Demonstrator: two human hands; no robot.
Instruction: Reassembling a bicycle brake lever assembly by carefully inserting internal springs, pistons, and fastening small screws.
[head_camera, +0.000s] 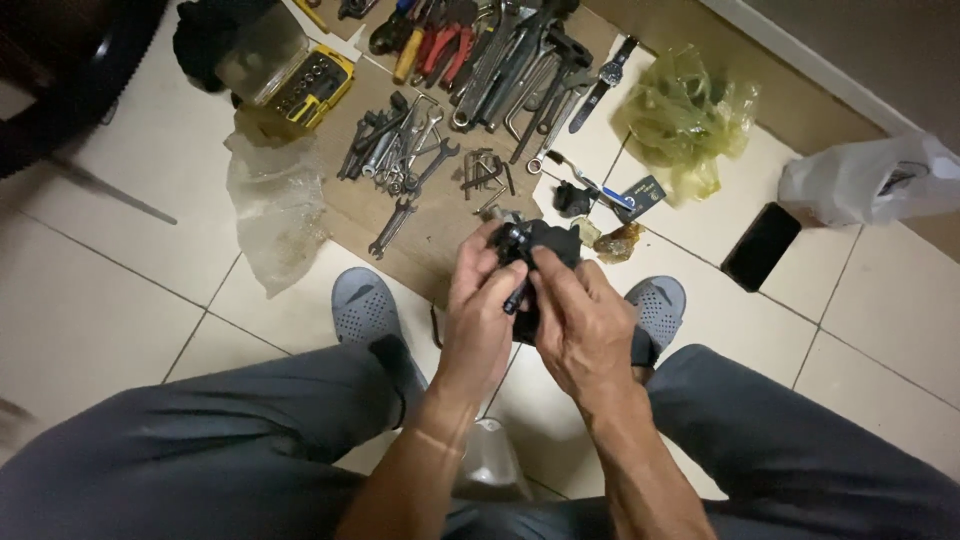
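Both my hands meet above my feet around a small black part (545, 243). My left hand (480, 310) grips its left side, where a thin black rod (516, 297) sticks down between my fingers. My right hand (580, 325) closes over the part's right side and covers most of it. What the part is stays hard to tell.
A brown cardboard sheet (440, 215) on the tiled floor carries wrenches (395, 150), hex keys (485, 175), pliers (440, 45) and a yellow bit case (300, 75). Nearby lie a clear plastic bag (275, 210), a green bag (685, 120), a white bag (870, 180), a black phone (762, 245) and my grey clogs (362, 305).
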